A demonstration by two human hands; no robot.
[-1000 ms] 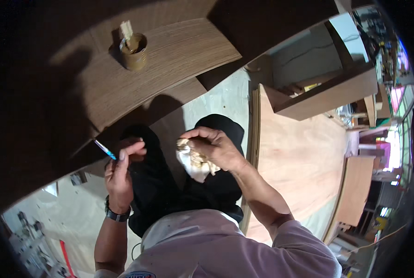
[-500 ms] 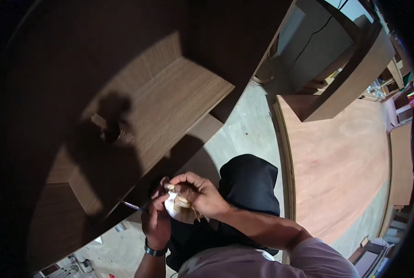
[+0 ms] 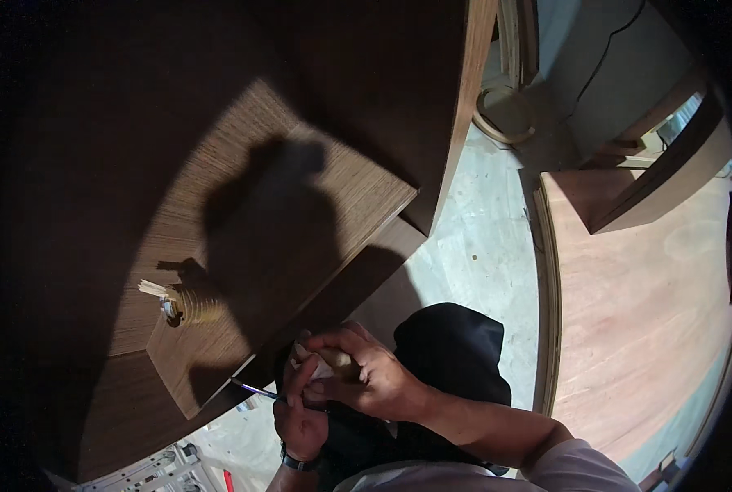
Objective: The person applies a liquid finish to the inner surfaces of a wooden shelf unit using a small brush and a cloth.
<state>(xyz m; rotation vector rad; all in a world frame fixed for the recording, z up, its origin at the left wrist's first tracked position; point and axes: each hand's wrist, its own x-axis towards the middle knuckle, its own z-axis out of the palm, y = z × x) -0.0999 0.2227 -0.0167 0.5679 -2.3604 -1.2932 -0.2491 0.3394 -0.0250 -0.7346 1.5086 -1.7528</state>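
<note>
- Holding thin brush [image 3: 258, 389]: left hand [image 3: 302, 420]; long axis slants up-left toward shelf [image 3: 370, 190].
- Right hand [image 3: 376, 379] grips rag [image 3: 323, 369], right of brush; left-hand contact unclear.

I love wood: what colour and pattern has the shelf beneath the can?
Brown, fine streaked grain; the shelf shows best in the head view.

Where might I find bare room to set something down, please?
The shelf looks bare between the tin and dark upright panel, as does the plywood right of the floor strip. Crowded by the shelf's near edge: left hand, brush, right hand, cloth.
</note>
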